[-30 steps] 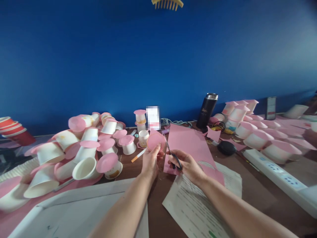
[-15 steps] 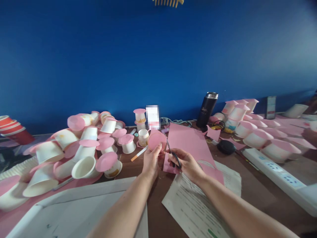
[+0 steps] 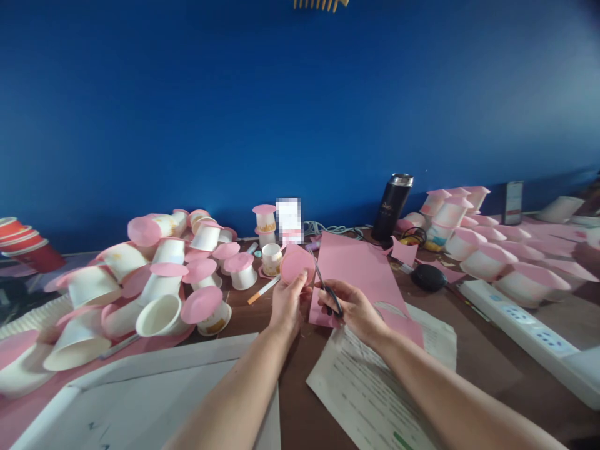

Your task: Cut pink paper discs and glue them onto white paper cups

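My left hand [image 3: 288,307] pinches a round pink paper disc [image 3: 297,265], thumb on its near face. Whether a cup sits behind the disc I cannot tell. In my right hand [image 3: 352,307] is a pair of scissors [image 3: 334,301] with dark handles, its blades pointing up beside the disc's right edge. A small white cup [image 3: 271,259] stands just left of the disc, and a cigarette-like white and orange stick [image 3: 263,290] lies in front of it. Behind my right hand lies a large pink paper sheet [image 3: 356,265].
Many paper cups with pink tops [image 3: 201,306] crowd the left. More pink-topped cups [image 3: 487,261] fill the right, behind a white power strip [image 3: 520,331]. A black flask [image 3: 392,207] stands near the blue wall. Printed paper [image 3: 370,394] and a white board [image 3: 187,394] lie in front.
The disc has turned slightly in my left hand, and the scissors remain at its right edge. Everything else looks the same.
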Tool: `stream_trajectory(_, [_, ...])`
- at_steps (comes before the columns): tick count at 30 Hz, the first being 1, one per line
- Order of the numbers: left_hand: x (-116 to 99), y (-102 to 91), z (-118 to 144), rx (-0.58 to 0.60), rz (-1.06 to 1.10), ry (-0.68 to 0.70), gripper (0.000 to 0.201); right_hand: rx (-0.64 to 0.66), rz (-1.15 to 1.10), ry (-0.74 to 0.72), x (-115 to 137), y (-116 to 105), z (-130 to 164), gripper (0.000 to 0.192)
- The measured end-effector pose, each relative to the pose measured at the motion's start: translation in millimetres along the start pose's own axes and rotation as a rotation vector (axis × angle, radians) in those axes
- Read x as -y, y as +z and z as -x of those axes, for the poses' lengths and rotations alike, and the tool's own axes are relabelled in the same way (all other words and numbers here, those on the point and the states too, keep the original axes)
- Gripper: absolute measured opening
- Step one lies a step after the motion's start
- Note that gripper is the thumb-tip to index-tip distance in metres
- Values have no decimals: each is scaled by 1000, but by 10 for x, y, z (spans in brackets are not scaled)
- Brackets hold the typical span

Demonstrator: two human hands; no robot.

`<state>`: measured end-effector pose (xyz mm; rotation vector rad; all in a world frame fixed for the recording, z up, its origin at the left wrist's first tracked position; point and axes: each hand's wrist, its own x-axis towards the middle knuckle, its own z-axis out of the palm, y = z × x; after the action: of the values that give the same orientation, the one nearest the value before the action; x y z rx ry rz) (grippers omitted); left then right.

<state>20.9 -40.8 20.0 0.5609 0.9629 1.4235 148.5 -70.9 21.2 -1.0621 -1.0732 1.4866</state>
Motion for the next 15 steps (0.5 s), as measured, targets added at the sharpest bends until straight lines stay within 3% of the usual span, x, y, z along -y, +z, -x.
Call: stream_trajectory(15, [37,-33,-27,14,-36,4,38,-6,31,-36,-30,-23,-17,50])
